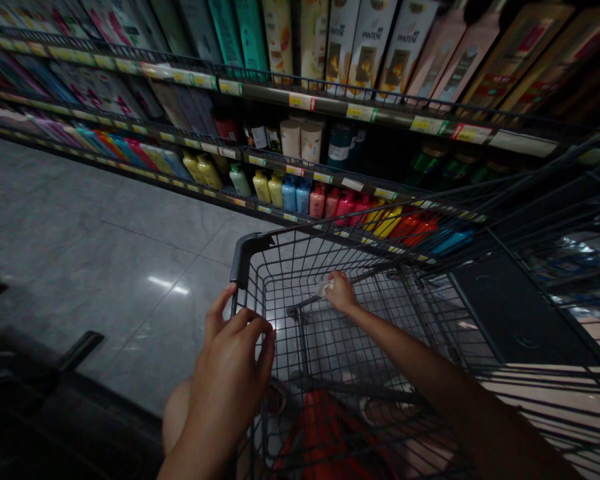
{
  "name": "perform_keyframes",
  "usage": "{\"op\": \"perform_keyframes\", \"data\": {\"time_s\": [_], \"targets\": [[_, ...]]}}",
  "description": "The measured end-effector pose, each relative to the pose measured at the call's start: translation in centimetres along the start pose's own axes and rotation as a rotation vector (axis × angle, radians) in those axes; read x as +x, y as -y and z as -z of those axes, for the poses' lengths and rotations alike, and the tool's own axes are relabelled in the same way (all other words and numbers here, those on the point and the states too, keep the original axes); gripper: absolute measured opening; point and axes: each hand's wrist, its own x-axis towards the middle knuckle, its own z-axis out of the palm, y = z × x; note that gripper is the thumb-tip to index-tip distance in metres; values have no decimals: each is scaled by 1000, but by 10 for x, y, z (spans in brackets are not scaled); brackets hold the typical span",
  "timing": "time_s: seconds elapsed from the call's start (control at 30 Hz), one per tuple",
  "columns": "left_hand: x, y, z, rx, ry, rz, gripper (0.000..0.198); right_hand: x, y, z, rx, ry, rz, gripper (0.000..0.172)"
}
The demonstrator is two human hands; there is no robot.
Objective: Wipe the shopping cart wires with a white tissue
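Observation:
A grey wire shopping cart [253, 250] stands close in front of me. My left hand [233, 367] is at its left side, fingers bent loosely over the rim, with one finger reaching up to the plastic corner piece. Inside the basket, my right hand [343, 293] is closed around a small crumpled white piece [325, 287], which looks like tissue or a wipe. It is beside a dark bar that crosses the basket. Part of the right palm is hidden.
Shelves [260, 157] of bottles run across the far side, with Pantene boxes [370, 47] on an upper level and colourful pump bottles [290, 193] at the bottom. Grey tiled floor [145, 220] lies to the left. A dark panel [525, 300] is at the cart's right.

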Motion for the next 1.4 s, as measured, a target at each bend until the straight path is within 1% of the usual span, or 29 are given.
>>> {"op": "perform_keyframes", "data": {"time_s": [0.07,0.13,0.23,0.3,0.37,0.47,0.57,0.67,0.83,0.9,0.97,1.03,1.07,1.1,1.13,1.23,1.3,1.33,1.4], "targets": [[0,0,1,-1,5,3,14,-3,1,-12,-15,-69,70,27],[1,0,1,-5,1,2,14,-7,3,-24,-12,-94,109,29],[1,-1,1,-10,0,4,14,-13,8,-37,-53,-126,133,29],[0,-1,1,-7,-3,-1,15,-14,12,-40,-122,-117,122,27],[0,-1,2,0,-5,-10,14,-14,14,-38,-215,-60,138,29],[-1,-1,1,5,-9,-17,14,-12,12,-27,-355,70,222,37],[-2,-3,-1,-6,-20,-1,14,-15,4,-14,-415,173,308,36],[-2,-3,-2,-23,-21,22,15,-25,-7,-9,-415,223,367,32],[-3,-3,-2,-35,-13,27,15,-56,-27,-11,-368,241,364,32],[-3,-2,-2,-37,-25,21,15,-69,-35,-10,-348,294,394,33],[-3,-2,-3,-41,-40,10,15,-78,-43,-6,-333,380,424,34],[-3,-2,-3,-48,-46,5,14,-78,-48,3,-300,475,445,34],[-3,-3,-3,-53,-47,6,14,-74,-50,9,-272,495,449,34],[-2,-3,-3,-58,-45,10,14,-68,-52,15,-240,481,444,34],[-2,-4,-3,-63,-46,14,15,-58,-53,21,-211,430,426,35],[-1,-6,-3,-73,-42,31,15,-24,-54,35,-187,140,291,38],[0,-7,-2,-71,-40,40,15,-6,-54,36,-196,8,193,40],[0,-7,-2,-67,-38,43,15,0,-54,33,-196,-20,153,41],[1,-7,-2,-58,-35,43,15,6,-55,24,-183,-30,102,43]]}}
